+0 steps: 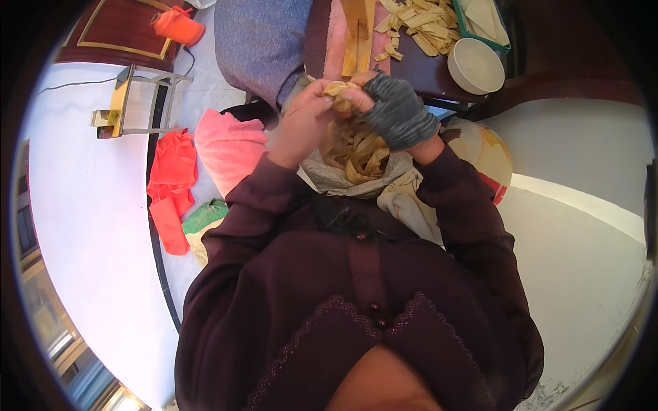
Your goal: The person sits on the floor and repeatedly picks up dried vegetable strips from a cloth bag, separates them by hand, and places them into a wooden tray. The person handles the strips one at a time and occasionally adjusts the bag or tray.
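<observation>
Both my hands meet over an open woven sack [354, 186] and pinch one crumpled dried yellowish strip [338, 90] between them. My left hand [304, 120] is bare and grips the strip's left side with thumb and fingers. On my right hand [396, 108] is a grey fingerless knit glove; its thumb presses the strip from the right. Below the hands, the sack is filled with similar curled, tan strips [360, 151]. Just beyond my fingers, a wooden device [357, 41] with an upright piece and a flat slotted base rests on a pink towel [334, 41].
On the dark table [411, 67] lie flat pale strips [424, 23], a white bowl [475, 67] and a green tray [506, 43]. A blue-grey cloth bundle [262, 41] stands to the left. Nearby are a pink towel bundle [229, 146], a red cloth [175, 190] and a small stool [118, 103].
</observation>
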The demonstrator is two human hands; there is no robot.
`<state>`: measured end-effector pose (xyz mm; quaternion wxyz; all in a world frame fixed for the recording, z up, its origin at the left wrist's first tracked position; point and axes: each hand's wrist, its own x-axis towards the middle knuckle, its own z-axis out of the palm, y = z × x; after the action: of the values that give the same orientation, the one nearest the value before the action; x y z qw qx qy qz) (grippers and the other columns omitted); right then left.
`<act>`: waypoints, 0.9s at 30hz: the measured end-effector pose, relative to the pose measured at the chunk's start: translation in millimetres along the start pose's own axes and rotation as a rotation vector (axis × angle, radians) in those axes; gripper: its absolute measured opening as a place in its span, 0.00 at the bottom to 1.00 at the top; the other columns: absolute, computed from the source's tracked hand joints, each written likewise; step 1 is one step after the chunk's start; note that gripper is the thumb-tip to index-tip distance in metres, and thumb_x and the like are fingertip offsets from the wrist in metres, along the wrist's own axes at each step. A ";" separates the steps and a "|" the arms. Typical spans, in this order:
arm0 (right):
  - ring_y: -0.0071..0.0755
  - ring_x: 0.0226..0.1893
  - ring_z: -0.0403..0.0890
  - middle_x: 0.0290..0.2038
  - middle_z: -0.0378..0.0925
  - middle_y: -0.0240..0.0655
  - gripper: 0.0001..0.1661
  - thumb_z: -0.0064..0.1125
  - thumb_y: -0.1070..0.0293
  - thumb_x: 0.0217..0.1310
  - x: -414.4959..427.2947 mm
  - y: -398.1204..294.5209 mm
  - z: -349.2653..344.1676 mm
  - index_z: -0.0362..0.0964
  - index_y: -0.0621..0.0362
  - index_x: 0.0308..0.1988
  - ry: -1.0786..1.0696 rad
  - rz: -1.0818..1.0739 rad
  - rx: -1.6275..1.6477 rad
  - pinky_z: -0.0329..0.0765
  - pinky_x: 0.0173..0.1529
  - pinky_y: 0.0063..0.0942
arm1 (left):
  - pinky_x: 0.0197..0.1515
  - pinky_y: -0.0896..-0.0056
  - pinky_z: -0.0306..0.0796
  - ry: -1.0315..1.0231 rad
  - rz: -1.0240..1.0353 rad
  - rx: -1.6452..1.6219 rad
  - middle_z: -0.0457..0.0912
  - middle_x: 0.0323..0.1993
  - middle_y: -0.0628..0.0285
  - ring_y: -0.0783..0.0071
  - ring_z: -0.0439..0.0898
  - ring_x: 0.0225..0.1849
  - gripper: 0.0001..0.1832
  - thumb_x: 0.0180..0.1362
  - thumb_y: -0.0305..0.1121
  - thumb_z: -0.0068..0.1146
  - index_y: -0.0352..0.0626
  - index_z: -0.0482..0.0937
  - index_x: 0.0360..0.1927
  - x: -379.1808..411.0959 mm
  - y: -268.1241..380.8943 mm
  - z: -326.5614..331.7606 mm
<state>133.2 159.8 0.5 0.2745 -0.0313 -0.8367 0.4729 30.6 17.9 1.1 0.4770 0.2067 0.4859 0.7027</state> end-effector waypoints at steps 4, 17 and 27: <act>0.21 0.18 0.70 0.20 0.71 0.30 0.17 0.57 0.57 0.57 2.3 9.5 -3.5 0.74 0.61 0.37 -0.189 0.526 0.667 0.67 0.24 0.21 | 0.46 0.77 0.66 0.000 0.234 0.395 0.73 0.39 0.64 0.79 0.73 0.40 0.10 0.64 0.29 0.39 0.38 0.69 0.45 8.1 -0.4 -4.7; 0.15 0.12 0.65 0.17 0.70 0.27 0.22 0.51 0.50 0.60 3.0 5.3 6.9 0.74 0.59 0.38 -0.115 0.680 0.778 0.60 0.18 0.14 | 0.35 0.79 0.72 0.171 0.289 0.434 0.76 0.25 0.64 0.80 0.75 0.28 0.05 0.62 0.26 0.48 0.34 0.72 0.37 8.3 -3.1 3.0; 0.12 0.15 0.56 0.16 0.57 0.20 0.11 0.54 0.60 0.59 9.6 5.1 -21.1 0.71 0.54 0.36 0.109 0.737 0.938 0.51 0.19 0.14 | 0.38 0.77 0.71 0.116 0.244 0.486 0.76 0.24 0.64 0.78 0.76 0.28 0.04 0.59 0.25 0.50 0.35 0.73 0.36 -8.3 45.4 -5.7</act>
<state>134.3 181.9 9.0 0.1196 -0.2191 -0.4575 0.8535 8.8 4.5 40.0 0.2964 0.3314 0.6383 0.6284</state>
